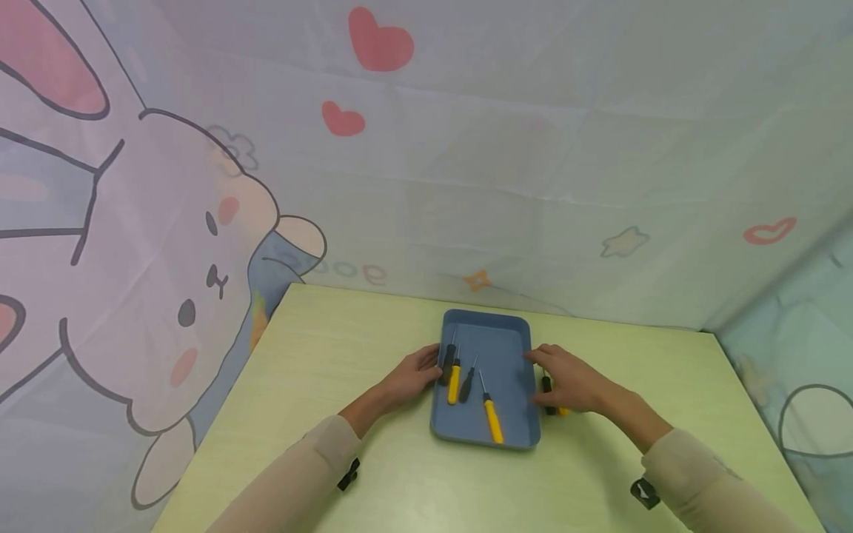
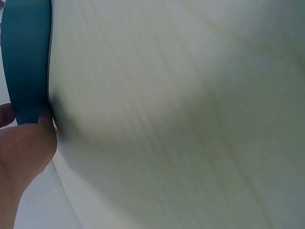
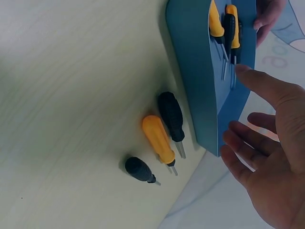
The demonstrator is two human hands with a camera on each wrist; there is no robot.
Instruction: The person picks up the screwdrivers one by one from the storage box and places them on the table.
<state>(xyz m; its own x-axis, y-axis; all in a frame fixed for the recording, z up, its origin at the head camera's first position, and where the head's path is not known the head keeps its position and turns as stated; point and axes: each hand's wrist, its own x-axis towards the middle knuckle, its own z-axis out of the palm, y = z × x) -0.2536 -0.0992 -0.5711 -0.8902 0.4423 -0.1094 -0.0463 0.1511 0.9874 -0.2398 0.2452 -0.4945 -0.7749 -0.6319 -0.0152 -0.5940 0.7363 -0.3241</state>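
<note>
A blue-grey tray (image 1: 506, 370) holds two yellow-handled screwdrivers and two dark-handled ones. My left hand (image 1: 413, 376) holds the tray's left side, thumb at the rim; in the left wrist view it pinches the wall (image 2: 26, 62). My right hand (image 1: 566, 379) is at the opposite side with fingers spread and nothing between them. In the right wrist view its thumb overlaps the tray's inside, and the fingers lie close to the outer wall. Beside that wall on the table are a black screwdriver (image 3: 171, 114), a yellow screwdriver (image 3: 158, 138) and a short black screwdriver (image 3: 139, 169).
The pale yellow-green table (image 1: 333, 326) reaches back to a printed cloth backdrop (image 1: 500, 148) with hearts and a cartoon rabbit. More cloth (image 1: 813, 385) hangs along the right side. Each sleeve has a small black device at its cuff.
</note>
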